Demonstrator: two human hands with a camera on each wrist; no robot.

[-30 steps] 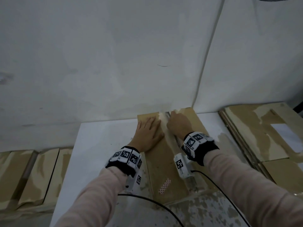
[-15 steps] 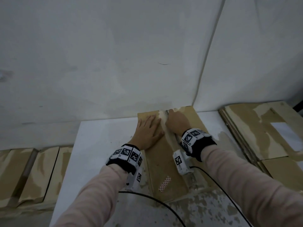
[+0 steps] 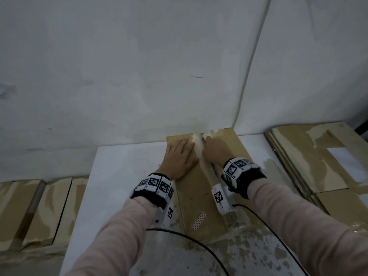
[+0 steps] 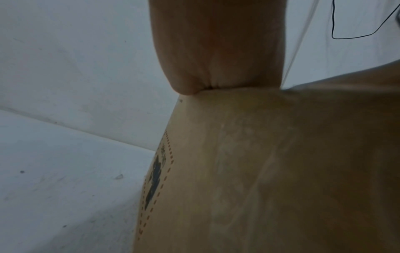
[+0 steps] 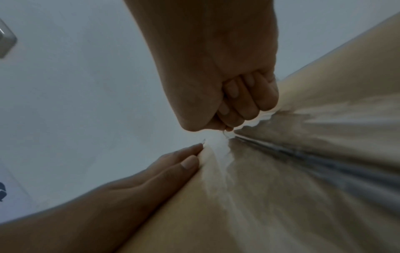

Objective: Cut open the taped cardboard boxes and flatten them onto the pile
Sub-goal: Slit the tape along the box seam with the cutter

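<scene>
Pressing flat with the left hand [image 3: 180, 159], fingers straight and spread on the top of the cardboard box [image 3: 201, 196], just left of the taped centre seam [image 3: 206, 170]. Lying long on the white table [image 3: 119, 176], that box, far end touching the wall [image 3: 159, 76]. Right hand [image 3: 216, 151] clenched at the far end of the seam, fingers curled tight in the right wrist view [image 5: 242, 102]; something thin and metallic glints at the fingertips, probably a blade, though too small and blurred to be sure. Gripping a cutter by the look of it, but cannot tell for certain.

Handling, as a judgement: light and fairly stiff, corrugated board that holds shape until the tape goes, then folds readily along its creases. Glossy tape, slick and wrinkled at the far end, likely to slide under a palm, so better to brace on bare board beside the seam, exactly where the left hand rests now. For carrying, best taken by the long edges once collapsed.

Contents: closed on top, nothing of the inside visible, cannot say whether anything is in it. Small red-and-white sticker [image 3: 199, 221] near the close end. Off to the right, flattened pile [image 3: 318, 166] stacked in layers, well apart from the hands. To the left, more taped boxes [image 3: 49, 212] in a row below table level.
</scene>
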